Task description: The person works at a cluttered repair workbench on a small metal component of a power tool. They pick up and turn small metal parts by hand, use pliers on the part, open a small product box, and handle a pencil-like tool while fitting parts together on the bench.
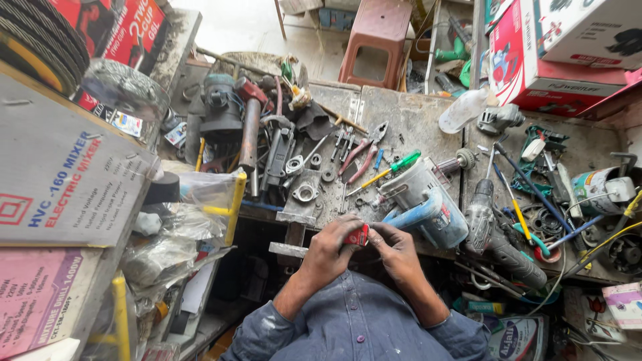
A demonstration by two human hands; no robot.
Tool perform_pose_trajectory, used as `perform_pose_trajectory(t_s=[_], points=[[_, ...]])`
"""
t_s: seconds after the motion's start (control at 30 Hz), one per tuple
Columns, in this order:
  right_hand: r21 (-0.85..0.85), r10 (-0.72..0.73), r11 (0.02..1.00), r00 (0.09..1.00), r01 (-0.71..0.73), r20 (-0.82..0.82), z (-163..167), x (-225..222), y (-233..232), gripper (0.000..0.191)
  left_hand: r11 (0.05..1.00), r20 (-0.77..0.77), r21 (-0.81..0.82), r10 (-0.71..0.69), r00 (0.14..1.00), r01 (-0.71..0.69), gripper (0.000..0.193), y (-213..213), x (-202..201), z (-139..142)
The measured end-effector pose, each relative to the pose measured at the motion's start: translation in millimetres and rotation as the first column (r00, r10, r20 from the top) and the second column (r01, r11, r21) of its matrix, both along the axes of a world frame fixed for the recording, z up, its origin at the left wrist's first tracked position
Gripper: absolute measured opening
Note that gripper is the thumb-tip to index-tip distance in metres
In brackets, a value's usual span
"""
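Observation:
My left hand (330, 251) and my right hand (396, 249) meet in front of my chest, both pinching a small red part (358, 236) between the fingertips. They hover at the near edge of a cluttered grey workbench (408, 124). Just beyond the hands lies a blue and grey power tool (428, 204). I wear blue sleeves.
Pliers with red handles (361, 157), a green screwdriver (391, 167), metal parts and a grey drill (491, 230) litter the bench. Cardboard boxes (63, 180) stack up at the left, a red and white box (555, 53) at the top right, a brown stool (376, 40) behind.

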State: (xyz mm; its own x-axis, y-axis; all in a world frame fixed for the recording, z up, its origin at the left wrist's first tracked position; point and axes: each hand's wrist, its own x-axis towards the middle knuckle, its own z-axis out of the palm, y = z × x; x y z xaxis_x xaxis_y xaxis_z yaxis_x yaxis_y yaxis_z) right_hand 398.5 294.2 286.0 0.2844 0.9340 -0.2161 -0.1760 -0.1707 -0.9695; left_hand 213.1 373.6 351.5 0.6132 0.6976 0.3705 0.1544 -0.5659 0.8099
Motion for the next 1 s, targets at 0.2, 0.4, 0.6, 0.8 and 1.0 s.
perform_pose_trajectory(t_s=[0.2, 0.4, 0.6, 0.8, 1.0], points=[[-0.141, -0.107, 0.99, 0.74, 0.017, -0.665, -19, 0, 12, 0.032, 0.973, -0.226, 0.167, -0.121, 0.967, 0.161, 0.047, 16, 12, 32], [-0.111, -0.126, 0.992, 0.612, 0.063, -0.781, -12, 2, 21, 0.034, 0.882, -0.022, 0.456, -0.121, 0.992, 0.117, 0.034, -2, 13, 66], [-0.109, -0.149, 0.989, 0.562, 0.104, -0.814, -2, 4, 20, 0.044, 0.842, -0.289, 0.483, -0.107, 0.951, 0.242, 0.038, -6, 26, 62], [-0.105, -0.153, 0.986, 0.448, 0.13, -0.881, -17, 8, 19, 0.034, 0.921, -0.266, 0.342, -0.098, 0.959, 0.189, 0.035, 1, 16, 65], [-0.103, -0.188, 0.977, 0.523, 0.186, -0.831, -3, 16, 17, 0.039, 0.978, -0.325, 0.157, -0.08, 0.942, 0.138, 0.059, 1, 4, 55]])
